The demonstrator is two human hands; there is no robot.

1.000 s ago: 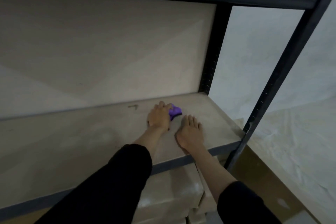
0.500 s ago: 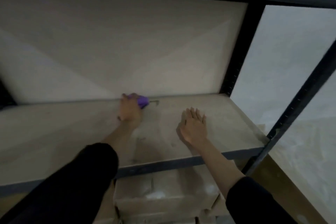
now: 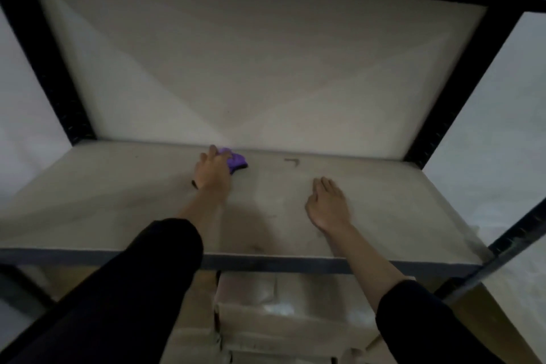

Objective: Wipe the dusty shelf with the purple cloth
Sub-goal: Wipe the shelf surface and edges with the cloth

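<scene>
The dusty beige shelf board (image 3: 118,201) spans the view between black metal uprights. My left hand (image 3: 211,171) presses the bunched purple cloth (image 3: 235,160) onto the board near its back edge, a little left of the middle; only the cloth's right part shows past my fingers. Flat on the board to the right lies my right hand (image 3: 326,205), palm down, fingers together, holding nothing.
A small dark L-shaped mark (image 3: 292,161) lies on the board between cloth and right hand. Black uprights stand at the back left (image 3: 44,68), back right (image 3: 461,91) and front right (image 3: 517,242). Cardboard boxes (image 3: 280,310) sit below the shelf.
My left hand has carried the cloth from beside my right hand leftward along the back edge of the board. My right hand stays flat in place. My view has swung left.
</scene>
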